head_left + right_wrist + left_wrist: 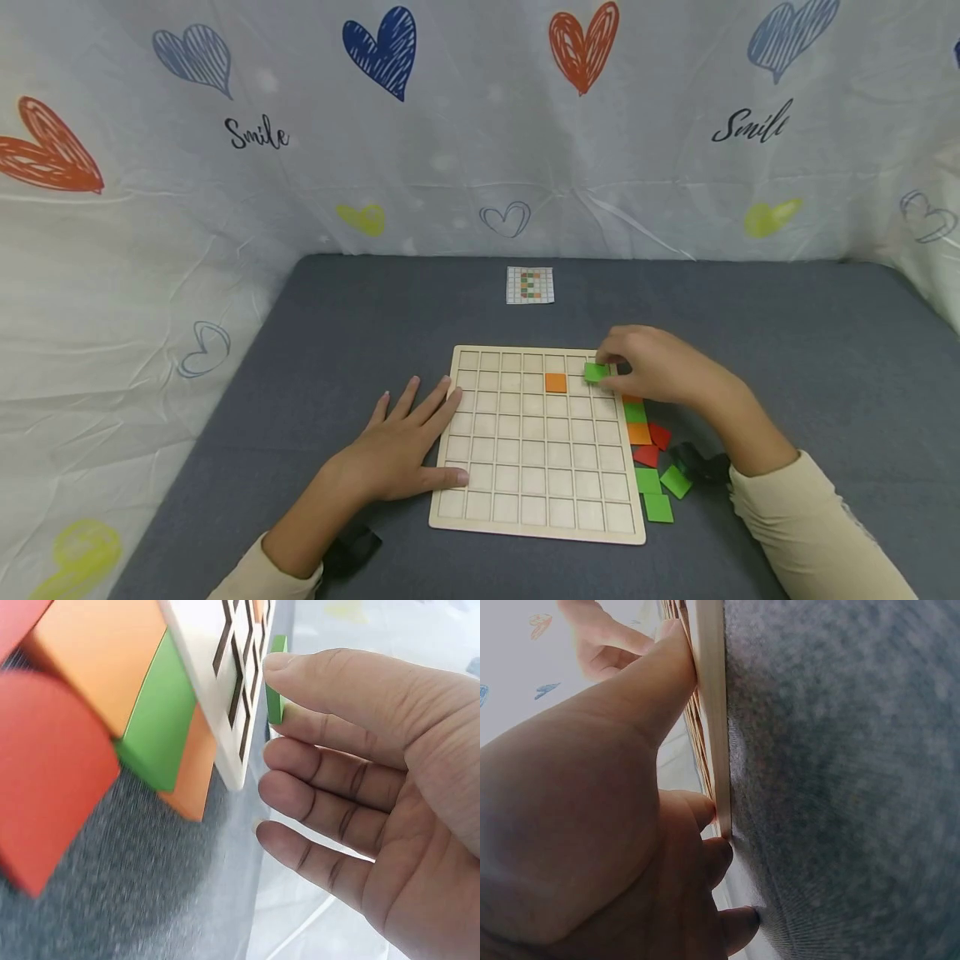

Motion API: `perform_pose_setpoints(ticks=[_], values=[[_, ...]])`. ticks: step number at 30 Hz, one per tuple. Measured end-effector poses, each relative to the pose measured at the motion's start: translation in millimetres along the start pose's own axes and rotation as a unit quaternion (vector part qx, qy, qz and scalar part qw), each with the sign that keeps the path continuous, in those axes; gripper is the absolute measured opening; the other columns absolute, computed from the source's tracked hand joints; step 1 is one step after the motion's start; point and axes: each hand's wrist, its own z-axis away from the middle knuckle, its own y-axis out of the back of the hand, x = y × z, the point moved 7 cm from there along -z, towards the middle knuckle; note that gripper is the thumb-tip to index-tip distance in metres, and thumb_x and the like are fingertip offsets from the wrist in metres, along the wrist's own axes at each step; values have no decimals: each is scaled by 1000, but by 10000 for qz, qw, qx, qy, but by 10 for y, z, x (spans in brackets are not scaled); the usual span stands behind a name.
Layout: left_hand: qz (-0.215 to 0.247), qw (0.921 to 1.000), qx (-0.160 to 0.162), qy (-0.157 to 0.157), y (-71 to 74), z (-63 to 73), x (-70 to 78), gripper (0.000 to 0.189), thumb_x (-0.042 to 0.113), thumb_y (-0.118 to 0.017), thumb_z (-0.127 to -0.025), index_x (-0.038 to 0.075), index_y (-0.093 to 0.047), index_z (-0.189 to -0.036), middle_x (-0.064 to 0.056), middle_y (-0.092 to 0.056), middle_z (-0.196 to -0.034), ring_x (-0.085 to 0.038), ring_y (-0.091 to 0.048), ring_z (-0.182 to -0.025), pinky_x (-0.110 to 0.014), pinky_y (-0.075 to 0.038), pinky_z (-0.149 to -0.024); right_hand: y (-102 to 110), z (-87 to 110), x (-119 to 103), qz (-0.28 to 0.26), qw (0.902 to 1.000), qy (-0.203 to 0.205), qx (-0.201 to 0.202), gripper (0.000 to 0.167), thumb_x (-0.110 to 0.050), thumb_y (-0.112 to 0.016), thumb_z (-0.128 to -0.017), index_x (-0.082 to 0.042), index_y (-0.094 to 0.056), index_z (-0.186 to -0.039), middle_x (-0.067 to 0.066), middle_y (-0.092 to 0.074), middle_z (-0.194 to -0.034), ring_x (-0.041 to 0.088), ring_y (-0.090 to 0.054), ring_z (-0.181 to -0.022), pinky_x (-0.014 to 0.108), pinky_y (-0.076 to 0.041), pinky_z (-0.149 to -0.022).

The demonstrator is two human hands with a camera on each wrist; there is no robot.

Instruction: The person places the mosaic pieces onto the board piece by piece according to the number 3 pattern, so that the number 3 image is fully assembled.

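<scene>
A wooden grid board (536, 532) lies on the grey cloth. One orange square tile (556, 382) sits in a cell near its far side. With thumb and fingertips, my right hand (660, 367) pinches a green square tile (595, 372) over the board's far right corner. In the right wrist view that green tile (277, 679) is held on edge, the other fingers loosely bent below. My left hand (401, 450) rests at the board's left edge, fingers spread and straight, thumb on the near-left cells. The left wrist view shows its thumb (649, 682) against the board's side.
Beside the board's right edge lie several loose tiles: green (658, 508), orange (639, 433) and red (646, 455). A small printed card (530, 285) with a coloured grid pattern lies beyond the board. A white curtain with hearts (380, 52) hangs behind the table.
</scene>
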Motion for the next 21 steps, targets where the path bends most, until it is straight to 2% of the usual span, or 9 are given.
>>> perform_pose_setpoints(ticks=[21], values=[[-20,10000,-9,42,-25,-10,-21,101,72,-57,-88,19,-15,-163,-3,-4,-168,-40,2,-151,-71,-3,-112,-81,-232,-198,-193,9996,135,-128,18,-15,-80,-85,-9,-77,-101,0,-66,-98,22,-63,-91,43,-53,-80]])
